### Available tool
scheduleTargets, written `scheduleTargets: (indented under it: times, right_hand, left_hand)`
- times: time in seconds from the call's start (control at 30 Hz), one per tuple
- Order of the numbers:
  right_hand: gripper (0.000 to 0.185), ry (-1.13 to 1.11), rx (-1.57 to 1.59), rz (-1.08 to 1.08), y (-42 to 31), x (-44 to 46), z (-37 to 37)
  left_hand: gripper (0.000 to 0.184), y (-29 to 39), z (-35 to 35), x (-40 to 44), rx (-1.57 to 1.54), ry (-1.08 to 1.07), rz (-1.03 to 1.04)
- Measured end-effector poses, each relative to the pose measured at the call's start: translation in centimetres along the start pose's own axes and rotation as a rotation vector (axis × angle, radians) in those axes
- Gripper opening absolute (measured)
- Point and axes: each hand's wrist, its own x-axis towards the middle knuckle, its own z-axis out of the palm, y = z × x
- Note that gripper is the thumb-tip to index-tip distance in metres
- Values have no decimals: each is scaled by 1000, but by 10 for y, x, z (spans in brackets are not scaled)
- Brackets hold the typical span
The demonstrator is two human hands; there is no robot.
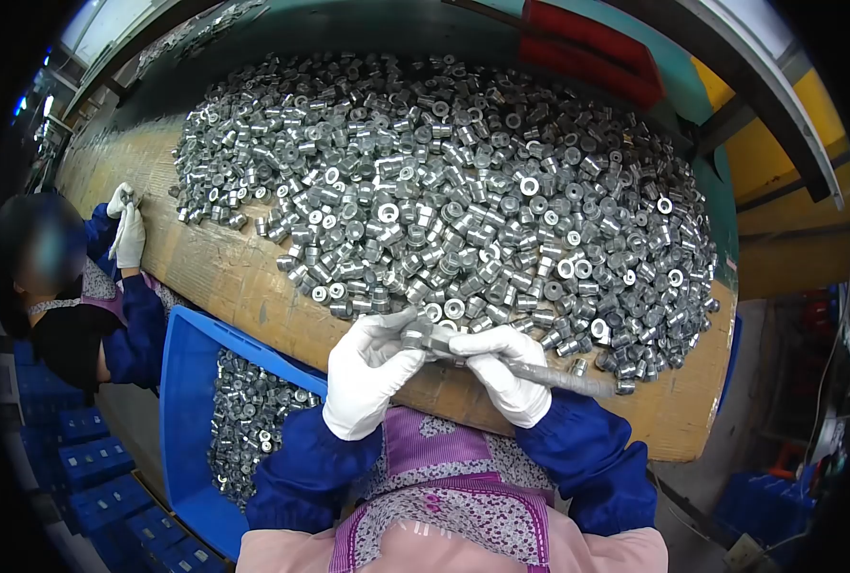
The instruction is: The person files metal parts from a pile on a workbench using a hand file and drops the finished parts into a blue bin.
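At the far left, a co-worker [100,320] in blue sleeves sits by the edge of the tabletop [224,272], white-gloved hands [131,237] raised close together near the board; what they hold is too small to tell. Below that person, blue boxes [95,463] stand in rows on the floor. Next to the right comes a large blue bin [184,401], set against the near side of the tabletop, with many small metal pieces [239,411] lying inside it. The wearer's left hand [360,382], in a white glove, is closed around a metal fitting [415,334], fingers and thumb on either side, just above the near edge of the tabletop. Behind it, a broad heap of shiny metal fittings [444,191] spreads over most of the board, some on their sides, some with their round openings up. Below the two hands is a purple flowered apron [444,449]. The right hand [507,374], also gloved, is closed on a grey stick [568,379], which slants down to the right, its far end by the heap's edge; whether its other end touches the held fitting is hard to make out. Beyond the heap, toward the right, sits a red tray [592,57], and a yellow panel [773,129] stands at the far right.
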Motion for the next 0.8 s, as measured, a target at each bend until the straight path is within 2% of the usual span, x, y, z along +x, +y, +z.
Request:
scheduleTargets:
  times: [0.07,0.4,0.5,0.57,0.73,0.8]
  right_hand:
    - [14,20,-91,-57,-2,-2,4]
    - [13,55,-48,-72,2,-2,6]
    - [12,51,-98,-54,-2,-2,6]
    - [11,48,-240,-119,-1,-2,8]
    - [14,66,-220,-100,3,-1,9]
    - [17,54,-74,3,-2,0,9]
  left_hand:
    - [47,0,1,0,3,11,-9]
    - [47,2,5,-1,-35,24,-26]
    - [46,3,5,-1,-25,42,-29]
    - [45,2,5,-1,-15,43,-19]
    - [44,-2,2,-3,87,33,7]
    - [45,-1,1,-3,104,18,27]
